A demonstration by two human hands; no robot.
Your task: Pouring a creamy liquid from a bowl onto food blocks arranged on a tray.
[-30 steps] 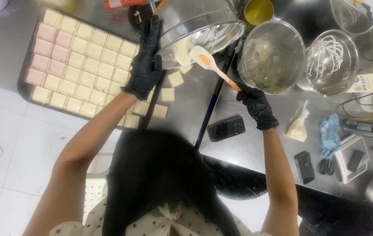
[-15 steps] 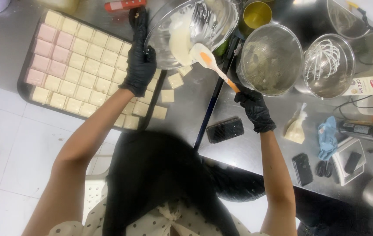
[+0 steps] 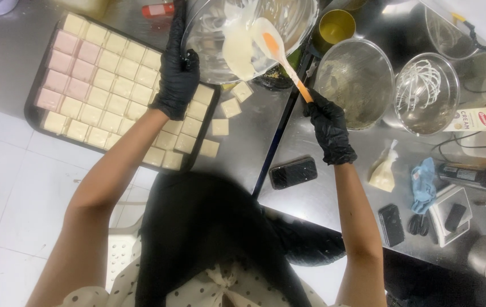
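Gloved hands: left hand (image 3: 177, 79) grips bowl (image 3: 209, 42), right hand (image 3: 329, 128) holds spatula (image 3: 277, 54); steel table (image 3: 311, 187), white-tiled floor (image 3: 21, 187).

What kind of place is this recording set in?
Probably a bakery or pastry kitchen: steel worktops, a tray of square cream and pink pieces, steel bowls, a whisk. The gloved left hand tilts a bowl of pale batter; the right hand holds a spatula.
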